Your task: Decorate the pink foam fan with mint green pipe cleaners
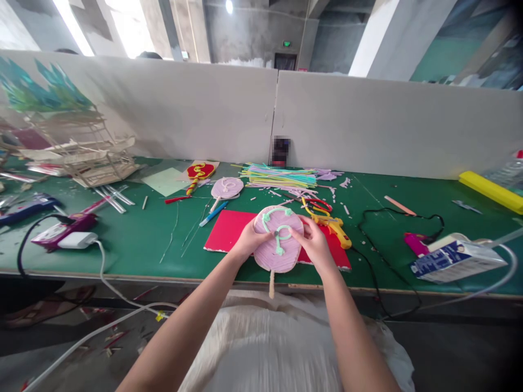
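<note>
A round lilac craft fan with mint-green curled trim and a short beige handle is held upright in front of me, over the table's front edge. My left hand grips its left side, with the thumb on the face. On the opposite side my right hand grips it the same way, thumb near the green loop. The fingers behind the fan are hidden. Beneath lies a red board. A yellow hot glue gun rests on that board beside my right hand.
Behind are a pile of pastel pipe cleaners, scissors, a second lilac fan and a red-yellow one. A blue pen lies left. Power strips, cables and a carton sit at the sides; a grey partition stands behind.
</note>
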`<state>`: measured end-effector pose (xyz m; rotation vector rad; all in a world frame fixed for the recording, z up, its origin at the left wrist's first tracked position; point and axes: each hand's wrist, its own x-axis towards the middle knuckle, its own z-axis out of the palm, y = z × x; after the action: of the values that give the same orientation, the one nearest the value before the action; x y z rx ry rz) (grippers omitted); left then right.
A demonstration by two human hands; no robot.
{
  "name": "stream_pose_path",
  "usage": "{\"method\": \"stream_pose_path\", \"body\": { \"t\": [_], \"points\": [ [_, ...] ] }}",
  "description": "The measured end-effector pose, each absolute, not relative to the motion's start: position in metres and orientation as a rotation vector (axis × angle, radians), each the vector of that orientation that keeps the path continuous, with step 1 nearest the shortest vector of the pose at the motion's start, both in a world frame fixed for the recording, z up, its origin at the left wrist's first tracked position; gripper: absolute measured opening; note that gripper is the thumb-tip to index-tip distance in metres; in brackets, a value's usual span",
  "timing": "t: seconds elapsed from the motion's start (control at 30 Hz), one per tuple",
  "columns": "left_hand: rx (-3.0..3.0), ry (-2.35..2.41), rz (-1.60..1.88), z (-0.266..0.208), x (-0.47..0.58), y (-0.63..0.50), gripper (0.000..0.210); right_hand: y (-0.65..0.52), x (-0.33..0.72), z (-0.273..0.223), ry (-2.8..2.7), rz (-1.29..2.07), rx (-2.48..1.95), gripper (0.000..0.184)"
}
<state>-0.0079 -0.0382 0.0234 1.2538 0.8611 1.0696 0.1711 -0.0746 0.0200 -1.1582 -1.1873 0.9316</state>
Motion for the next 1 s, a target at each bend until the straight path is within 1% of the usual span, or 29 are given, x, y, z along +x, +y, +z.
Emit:
{"method": "stream_pose_path", "body": {
  "t": [0.07,0.13,0.33,0.43,0.6,1.0],
  "points": [
    [1.252,0.859,1.065,0.024,-0.008,-0.038,0.063,-0.074,0.17,0.019,-1.114,1.028,-1.146,0.053],
    [1.235,0.852,1.064,0.022,-0.008,-0.038,0.062,-0.073,0.17,0.019,-1.057,1.052,-1.143,0.052],
    [1.032,0.804,1.162,0.008,-0.01,-0.029,0.047,-0.07,0.172,0.016,-1.003,1.013,-1.126,0.052],
    [0.951,0.806,1.194,0.006,-0.01,-0.028,0.043,-0.069,0.173,0.009,-0.992,0.982,-1.121,0.051],
    [1.079,0.812,1.135,0.013,-0.01,-0.031,0.046,-0.067,0.173,0.0,-0.971,0.962,-1.106,0.048],
    [1.287,0.946,1.201,0.011,-0.011,-0.029,0.042,-0.066,0.171,0.002,-0.975,0.946,-1.093,0.05]
  ]
}}
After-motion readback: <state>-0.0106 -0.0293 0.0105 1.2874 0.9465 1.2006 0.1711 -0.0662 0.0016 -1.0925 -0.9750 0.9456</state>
